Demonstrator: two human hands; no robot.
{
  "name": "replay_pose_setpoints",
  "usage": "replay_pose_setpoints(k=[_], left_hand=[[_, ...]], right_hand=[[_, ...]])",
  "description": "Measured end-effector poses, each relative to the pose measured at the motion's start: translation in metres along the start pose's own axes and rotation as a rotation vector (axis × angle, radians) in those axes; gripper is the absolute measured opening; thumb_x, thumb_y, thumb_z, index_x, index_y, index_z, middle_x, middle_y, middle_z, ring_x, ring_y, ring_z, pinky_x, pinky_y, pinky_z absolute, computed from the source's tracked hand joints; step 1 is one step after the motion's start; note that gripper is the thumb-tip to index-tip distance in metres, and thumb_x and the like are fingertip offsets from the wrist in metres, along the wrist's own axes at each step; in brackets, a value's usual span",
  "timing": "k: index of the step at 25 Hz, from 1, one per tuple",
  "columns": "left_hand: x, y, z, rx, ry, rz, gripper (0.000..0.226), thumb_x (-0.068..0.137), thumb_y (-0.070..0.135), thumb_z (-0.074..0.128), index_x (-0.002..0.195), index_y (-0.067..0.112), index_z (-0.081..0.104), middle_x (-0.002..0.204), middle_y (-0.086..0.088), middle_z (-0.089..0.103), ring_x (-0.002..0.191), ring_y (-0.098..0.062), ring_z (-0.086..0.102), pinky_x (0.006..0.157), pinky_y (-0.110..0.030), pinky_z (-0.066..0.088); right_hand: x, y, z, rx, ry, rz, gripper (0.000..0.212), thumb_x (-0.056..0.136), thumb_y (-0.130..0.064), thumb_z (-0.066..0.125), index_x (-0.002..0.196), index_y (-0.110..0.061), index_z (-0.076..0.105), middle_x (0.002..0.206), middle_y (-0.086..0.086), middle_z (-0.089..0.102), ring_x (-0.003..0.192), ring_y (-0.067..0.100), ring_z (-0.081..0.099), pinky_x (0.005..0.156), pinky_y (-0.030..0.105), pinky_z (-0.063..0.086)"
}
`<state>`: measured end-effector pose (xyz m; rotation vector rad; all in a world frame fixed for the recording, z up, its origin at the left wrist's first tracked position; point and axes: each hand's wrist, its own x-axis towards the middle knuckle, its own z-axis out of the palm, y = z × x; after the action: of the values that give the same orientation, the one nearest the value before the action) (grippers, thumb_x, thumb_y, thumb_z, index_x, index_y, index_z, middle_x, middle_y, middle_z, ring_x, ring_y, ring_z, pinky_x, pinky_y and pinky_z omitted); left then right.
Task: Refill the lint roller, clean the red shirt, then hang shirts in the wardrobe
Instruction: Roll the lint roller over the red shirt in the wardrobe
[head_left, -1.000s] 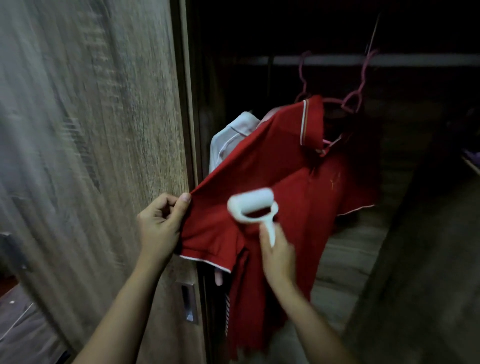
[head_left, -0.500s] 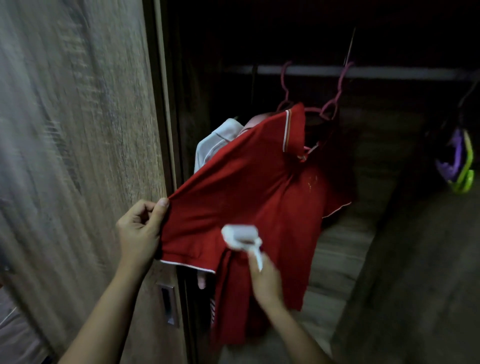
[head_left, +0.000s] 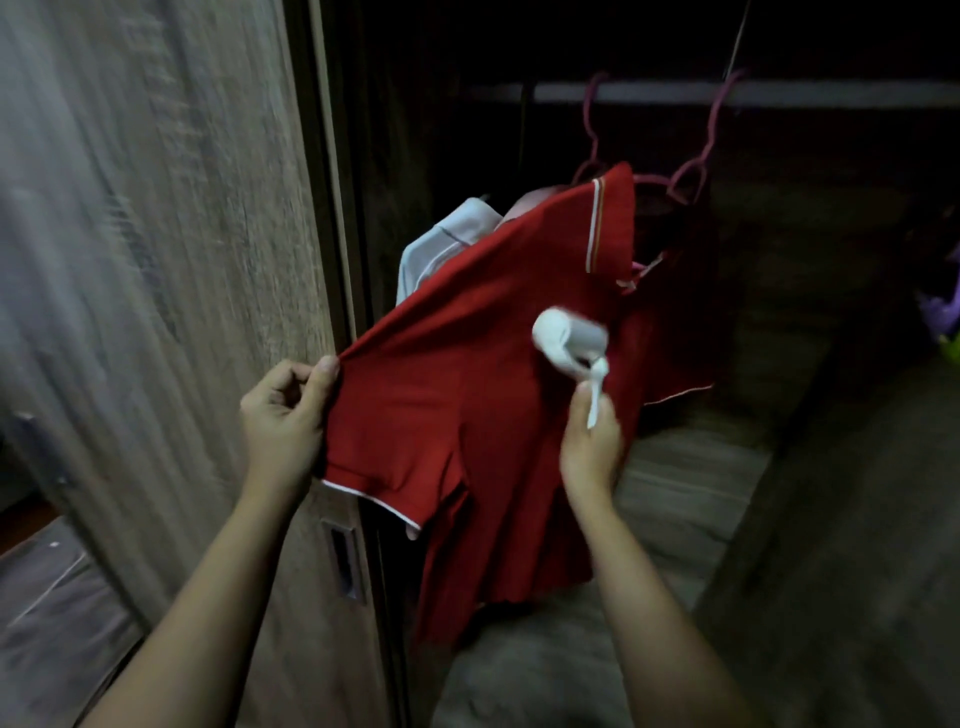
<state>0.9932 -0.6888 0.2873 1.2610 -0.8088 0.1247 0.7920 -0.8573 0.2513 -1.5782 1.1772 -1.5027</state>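
A red polo shirt (head_left: 467, 364) with white trim hangs on a pink hanger (head_left: 696, 171) from the wardrobe rail (head_left: 831, 93). My left hand (head_left: 285, 415) pinches the shirt's left sleeve edge and pulls it taut toward the door. My right hand (head_left: 589, 447) grips the handle of a white lint roller (head_left: 569, 343), whose roll presses on the shirt's chest just below the collar. A white shirt (head_left: 441, 244) hangs behind the red one on a second pink hanger, mostly hidden.
A wood-grain sliding door (head_left: 156, 312) with a recessed handle (head_left: 343, 564) stands at the left. The wardrobe interior is dark, with a wooden shelf floor (head_left: 675, 493) below the shirts. A purple and green object (head_left: 943, 317) sits at the right edge.
The lint roller went down the shirt front half a second ago and is now back up near the collar. My left hand has kept hold of the sleeve.
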Motion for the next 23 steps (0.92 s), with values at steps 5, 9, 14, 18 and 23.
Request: replay_pose_setpoints(k=[5,9,14,18,23], left_hand=[[0.008,0.011,0.016,-0.001,-0.023,-0.006,0.029,0.081,0.045,0.059,0.057,0.029,0.057,0.062,-0.010,0.046,0.059,-0.016,0.038,0.054,-0.028,0.032],[0.011,0.022,0.020,0.007,-0.047,0.051,0.030,0.085,0.039,0.060,0.056,0.032,0.056,0.057,-0.001,0.042,0.055,-0.008,0.036,0.052,-0.027,0.030],[-0.010,-0.002,-0.015,0.047,0.043,-0.054,0.029,0.083,0.042,0.060,0.056,0.033,0.056,0.058,-0.005,0.043,0.056,-0.016,0.035,0.053,-0.029,0.029],[-0.002,0.012,0.006,0.020,0.039,-0.022,0.032,0.085,0.035,0.061,0.054,0.029,0.053,0.055,0.001,0.042,0.054,-0.009,0.036,0.050,-0.026,0.029],[0.000,0.011,0.006,0.052,0.042,0.007,0.031,0.083,0.039,0.060,0.056,0.029,0.047,0.054,0.005,0.039,0.051,-0.002,0.032,0.049,-0.025,0.027]], right_hand=[[-0.095,0.129,0.002,-0.421,-0.562,0.249,0.058,0.087,-0.062,0.035,0.097,-0.012,0.061,0.098,0.018,0.070,0.095,0.035,0.065,0.072,0.034,0.048],[-0.086,0.107,0.003,-0.273,-0.384,0.155,0.036,0.092,-0.045,0.045,0.100,-0.014,0.061,0.092,0.019,0.071,0.089,0.037,0.066,0.069,0.035,0.050],[-0.039,0.013,0.021,0.028,-0.104,-0.109,0.030,0.093,-0.030,0.047,0.085,-0.002,0.055,0.062,0.008,0.057,0.058,0.023,0.051,0.052,0.027,0.025],[-0.025,0.016,0.024,0.092,-0.045,-0.129,0.036,0.091,-0.036,0.043,0.085,-0.002,0.053,0.058,0.000,0.050,0.055,0.017,0.047,0.052,0.027,0.026],[-0.080,0.117,0.054,-0.265,-0.372,0.068,0.031,0.094,-0.034,0.048,0.097,-0.004,0.057,0.084,0.028,0.067,0.079,0.045,0.063,0.062,0.038,0.043]])
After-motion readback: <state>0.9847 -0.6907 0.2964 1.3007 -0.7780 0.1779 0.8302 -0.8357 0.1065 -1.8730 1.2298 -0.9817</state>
